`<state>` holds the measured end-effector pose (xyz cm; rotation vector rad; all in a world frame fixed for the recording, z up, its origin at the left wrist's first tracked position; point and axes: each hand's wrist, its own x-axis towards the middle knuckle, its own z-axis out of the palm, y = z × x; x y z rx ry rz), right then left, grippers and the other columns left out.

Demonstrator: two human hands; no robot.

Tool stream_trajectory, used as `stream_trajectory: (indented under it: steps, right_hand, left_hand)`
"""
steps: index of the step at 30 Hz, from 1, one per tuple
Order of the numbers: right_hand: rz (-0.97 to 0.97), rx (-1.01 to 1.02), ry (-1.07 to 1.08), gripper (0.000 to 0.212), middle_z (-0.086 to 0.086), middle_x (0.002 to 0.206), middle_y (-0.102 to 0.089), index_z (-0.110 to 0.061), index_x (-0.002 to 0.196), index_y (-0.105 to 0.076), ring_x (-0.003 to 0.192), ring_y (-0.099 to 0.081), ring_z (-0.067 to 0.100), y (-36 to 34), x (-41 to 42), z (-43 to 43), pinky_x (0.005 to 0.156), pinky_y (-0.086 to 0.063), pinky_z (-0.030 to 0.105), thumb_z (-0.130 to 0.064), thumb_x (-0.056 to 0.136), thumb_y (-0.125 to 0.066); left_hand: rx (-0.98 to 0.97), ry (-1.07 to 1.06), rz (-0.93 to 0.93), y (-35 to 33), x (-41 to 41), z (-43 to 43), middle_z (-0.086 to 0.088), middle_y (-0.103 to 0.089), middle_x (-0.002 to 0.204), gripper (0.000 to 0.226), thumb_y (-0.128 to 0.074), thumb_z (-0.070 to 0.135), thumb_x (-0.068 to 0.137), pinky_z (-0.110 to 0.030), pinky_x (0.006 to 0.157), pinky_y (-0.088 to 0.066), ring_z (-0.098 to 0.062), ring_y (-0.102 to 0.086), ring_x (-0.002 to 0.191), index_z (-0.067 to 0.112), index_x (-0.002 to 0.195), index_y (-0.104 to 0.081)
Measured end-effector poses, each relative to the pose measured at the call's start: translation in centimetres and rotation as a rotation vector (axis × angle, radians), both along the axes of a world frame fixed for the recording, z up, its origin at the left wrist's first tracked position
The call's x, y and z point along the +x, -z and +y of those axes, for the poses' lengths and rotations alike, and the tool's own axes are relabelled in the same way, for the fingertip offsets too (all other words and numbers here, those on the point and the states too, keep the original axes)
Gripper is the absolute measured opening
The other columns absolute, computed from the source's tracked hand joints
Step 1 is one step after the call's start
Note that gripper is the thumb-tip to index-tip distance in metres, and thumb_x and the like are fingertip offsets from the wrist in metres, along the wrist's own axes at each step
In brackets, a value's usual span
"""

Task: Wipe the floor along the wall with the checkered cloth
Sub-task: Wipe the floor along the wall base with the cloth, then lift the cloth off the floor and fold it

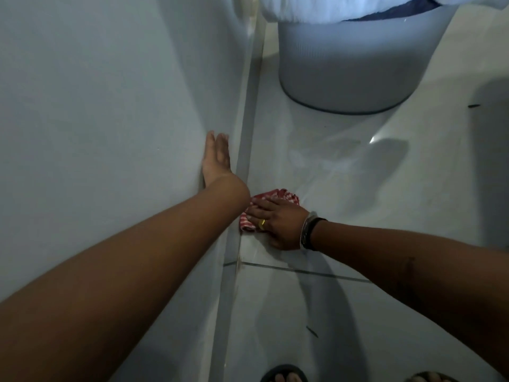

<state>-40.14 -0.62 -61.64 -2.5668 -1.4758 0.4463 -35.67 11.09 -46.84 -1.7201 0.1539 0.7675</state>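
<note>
Head view, looking down a pale painted wall to where it meets a glossy white tiled floor. The left hand lies flat and open against the wall just above the grey skirting strip, fingers extended and holding nothing; it appears to serve as a brace. The right hand, wearing a gold ring and a dark wristband with a metal bangle, presses palm-down with spread fingers on the bunched red-and-white checkered cloth, pinning rather than clenching it. The cloth rests on the floor tile, touching or just beside the foot of the skirting; part of it is hidden under the hand and the left forearm. The step in hand is judged to be the wiping stroke itself, at a point along the wall somewhat ahead of a dark grout line that crosses the floor. Ahead, near the wall, stands a round pale grey plastic basket draped with white fabric. The next move calls for sliding the cloth along the seam with steady downward pressure, keeping its edge against the skirting, and for shifting the bracing hand as the body follows. The basket is likely to block the stroke farther on. Small dark specks lie on the tiles nearer the sandalled feet.
</note>
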Motion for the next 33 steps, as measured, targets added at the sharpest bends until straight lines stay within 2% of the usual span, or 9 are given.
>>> stream_trajectory:
  steps: [7,10,13,15,18,21,27,30,33]
  right_hand:
    - [-0.052,-0.121,-0.036,0.047,0.015,0.16,-0.022,-0.01,0.149,-0.032,0.145,-0.022,0.04,-1.9,0.2,1.0,0.109,-0.035,0.049,-0.013,0.102,-0.038]
    - [0.254,-0.092,0.202,0.039,0.004,0.148,-0.045,-0.021,0.136,-0.052,0.13,-0.048,0.029,-5.4,1.5,1.1,0.091,-0.044,0.034,-0.022,0.097,-0.05]
    - [0.726,-0.008,0.639,0.024,0.008,0.104,-0.071,-0.015,0.102,-0.072,0.089,-0.065,0.027,-10.6,2.7,-0.7,0.072,-0.046,0.026,-0.03,0.091,-0.057]
    - [0.992,0.147,0.937,0.04,0.008,0.083,-0.069,-0.007,0.087,-0.072,0.07,-0.061,0.022,-14.6,3.1,-3.7,0.061,-0.045,0.024,-0.043,0.09,-0.053]
    - [1.379,0.561,1.296,0.031,0.024,0.098,-0.069,0.004,0.106,-0.066,0.079,-0.066,0.034,-20.6,3.0,-8.1,0.075,-0.055,0.037,-0.008,0.085,-0.047]
    - [1.688,0.93,1.44,0.039,0.024,0.086,-0.073,0.006,0.107,-0.061,0.069,-0.071,0.036,-26.6,2.2,-11.2,0.064,-0.06,0.038,0.01,0.084,-0.029]
    - [1.685,1.166,1.475,0.052,0.027,0.107,-0.067,0.002,0.122,-0.059,0.089,-0.066,0.04,-35.9,0.5,-13.8,0.08,-0.054,0.047,0.002,0.073,-0.042]
    - [1.665,1.139,1.443,0.055,0.034,0.112,-0.065,0.006,0.121,-0.058,0.101,-0.062,0.049,-40.5,0.8,-14.0,0.092,-0.047,0.066,-0.003,0.066,-0.059]
    - [1.393,0.932,1.34,0.047,0.028,0.098,-0.071,0.007,0.108,-0.063,0.089,-0.067,0.039,-46.3,2.9,-14.0,0.089,-0.052,0.056,-0.005,0.062,-0.067]
  left_hand:
    - [-0.1,0.048,0.048,-0.6,0.9,-1.1,-0.025,0.005,0.159,0.102,-0.052,0.06,0.081,-0.062,0.113,0.007,-0.044,0.008,0.145,0.009,0.152,-0.002]
    - [-0.287,0.055,-0.007,-3.2,-0.2,-1.2,-0.027,-0.017,0.156,0.084,-0.047,0.051,0.086,-0.06,0.115,-0.001,-0.044,-0.012,0.144,0.003,0.149,-0.022]
    - [-0.696,-0.079,-0.115,-6.1,-2.3,-1.0,-0.019,-0.057,0.13,0.053,-0.053,0.035,0.082,-0.05,0.115,-0.017,-0.035,-0.045,0.126,0.005,0.126,-0.055]
    - [-0.999,-0.322,-0.201,-7.8,-3.7,-0.9,-0.012,-0.066,0.114,0.037,-0.054,0.033,0.081,-0.041,0.109,-0.027,-0.03,-0.057,0.111,0.011,0.11,-0.061]
    - [-1.412,-0.999,-0.348,-10.3,-4.9,-1.5,-0.014,-0.065,0.121,0.045,-0.055,0.039,0.087,-0.035,0.092,-0.044,-0.032,-0.061,0.108,0.006,0.117,-0.059]
    - [-1.604,-1.756,-0.325,-14.0,-5.8,-3.2,-0.012,-0.065,0.119,0.065,-0.063,0.057,0.078,-0.036,0.084,-0.048,-0.025,-0.064,0.103,0.01,0.123,-0.057]
    - [-2.016,-1.92,-0.083,-22.9,-5.9,-8.0,-0.007,-0.073,0.112,0.048,-0.067,0.048,0.078,-0.045,0.095,-0.051,-0.027,-0.067,0.107,0.016,0.114,-0.067]
    - [-2.052,-1.831,-0.144,-27.3,-4.4,-9.9,-0.005,-0.076,0.103,0.039,-0.074,0.029,0.072,-0.033,0.079,-0.058,-0.022,-0.072,0.094,0.015,0.108,-0.07]
    - [-2.065,-1.782,-0.257,-31.5,-2.2,-10.4,-0.005,-0.078,0.091,0.031,-0.077,0.011,0.068,-0.026,0.068,-0.057,-0.017,-0.075,0.081,0.012,0.099,-0.073]
